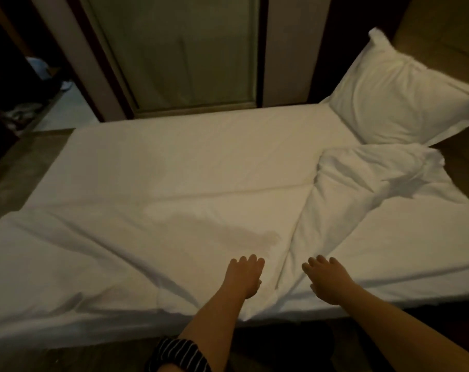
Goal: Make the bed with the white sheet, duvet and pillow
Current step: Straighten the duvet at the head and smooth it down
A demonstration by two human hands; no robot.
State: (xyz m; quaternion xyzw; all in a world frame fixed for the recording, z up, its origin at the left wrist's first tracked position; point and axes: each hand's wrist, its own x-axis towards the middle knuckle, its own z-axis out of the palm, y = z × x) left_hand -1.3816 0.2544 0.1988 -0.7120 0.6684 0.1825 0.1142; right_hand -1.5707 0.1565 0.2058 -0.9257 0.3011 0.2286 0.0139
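Note:
A white duvet (120, 245) lies spread over the near left part of the bed, with a bunched ridge (343, 189) running diagonally toward the right. The white sheet (201, 146) covers the mattress beyond it. A white pillow (397, 98) leans at the far right end of the bed. My left hand (244, 277) rests flat on the duvet near the front edge, fingers straight. My right hand (327, 280) lies flat on the fabric just right of the ridge's lower end. Neither hand holds anything.
A tall glass panel or door (187, 52) stands right behind the bed. A dark doorway (26, 84) opens at the far left. A brown headboard (443, 30) stands at the right. Dark floor (281, 339) runs along the near edge.

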